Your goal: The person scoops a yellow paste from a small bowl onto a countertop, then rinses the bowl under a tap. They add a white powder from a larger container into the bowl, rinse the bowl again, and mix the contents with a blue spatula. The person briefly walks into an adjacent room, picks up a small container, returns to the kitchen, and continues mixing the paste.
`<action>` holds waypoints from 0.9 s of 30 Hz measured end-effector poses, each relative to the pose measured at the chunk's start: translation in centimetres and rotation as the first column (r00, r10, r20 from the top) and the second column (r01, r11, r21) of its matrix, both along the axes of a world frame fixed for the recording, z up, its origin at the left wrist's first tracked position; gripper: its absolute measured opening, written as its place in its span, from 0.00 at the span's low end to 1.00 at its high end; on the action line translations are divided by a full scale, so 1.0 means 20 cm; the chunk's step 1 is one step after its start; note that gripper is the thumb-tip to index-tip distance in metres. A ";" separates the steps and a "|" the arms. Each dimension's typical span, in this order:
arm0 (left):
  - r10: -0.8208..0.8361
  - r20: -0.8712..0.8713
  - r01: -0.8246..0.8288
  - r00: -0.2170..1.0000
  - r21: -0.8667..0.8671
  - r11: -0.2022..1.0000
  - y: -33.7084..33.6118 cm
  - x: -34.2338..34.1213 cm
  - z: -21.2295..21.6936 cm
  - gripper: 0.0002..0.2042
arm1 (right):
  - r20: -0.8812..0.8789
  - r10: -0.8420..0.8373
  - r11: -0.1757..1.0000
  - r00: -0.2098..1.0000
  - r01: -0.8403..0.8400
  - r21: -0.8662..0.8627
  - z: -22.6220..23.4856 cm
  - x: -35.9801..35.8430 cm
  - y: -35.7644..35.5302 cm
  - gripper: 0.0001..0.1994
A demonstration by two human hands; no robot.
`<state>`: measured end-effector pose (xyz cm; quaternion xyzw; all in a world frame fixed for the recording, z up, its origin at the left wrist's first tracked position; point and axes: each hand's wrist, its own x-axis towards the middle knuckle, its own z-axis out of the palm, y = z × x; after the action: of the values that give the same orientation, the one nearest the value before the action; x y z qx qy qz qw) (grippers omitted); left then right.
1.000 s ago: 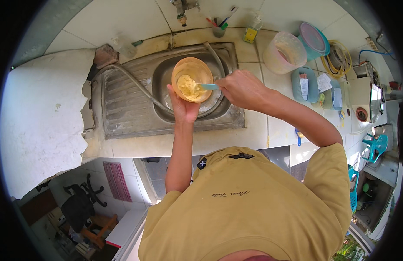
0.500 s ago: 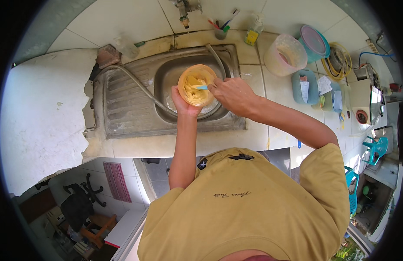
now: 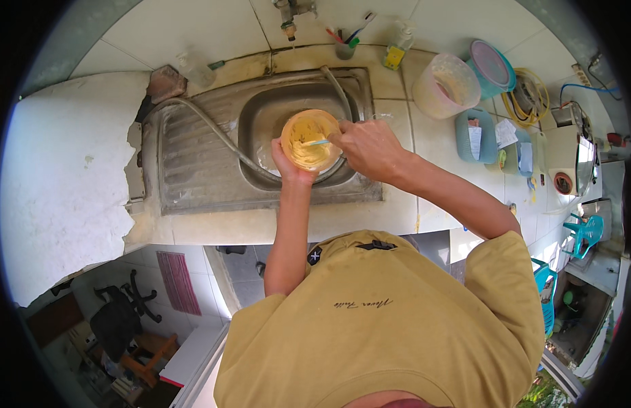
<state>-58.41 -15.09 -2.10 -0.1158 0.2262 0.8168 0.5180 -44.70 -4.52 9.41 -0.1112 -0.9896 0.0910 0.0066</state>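
My left hand grips an orange round tub by its lower left side, holding it over the sink basin. Thick yellow paste coats the inside of the tub. From the right, my right hand pinches a slim light-blue stirring tool at the tub's rim. The tool's lower end reaches into the paste, so its shape there is hidden. A grey hose curves through the basin beneath the tub.
Above the sink is a tap. Behind it stand a cup of toothbrushes and a soap bottle. A pale bucket and blue baskets line the right counter. A broken-edged white board lies left.
The tool has tilted and moved through the paste, which now lies smoother and spread around the tub. Both hands stay over the basin, still gripping the tub and the tool.
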 end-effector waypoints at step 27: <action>0.169 -0.052 -0.167 0.984 0.045 0.985 0.05 0.04 -0.10 0.24 | -0.034 -0.266 0.931 0.963 0.248 -0.268 -0.29 0.10 0.03 0.08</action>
<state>-57.60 -13.99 -4.12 -0.1011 0.2133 0.8650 0.4428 -42.72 -3.97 3.65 -0.2365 -0.9450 0.2228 0.0382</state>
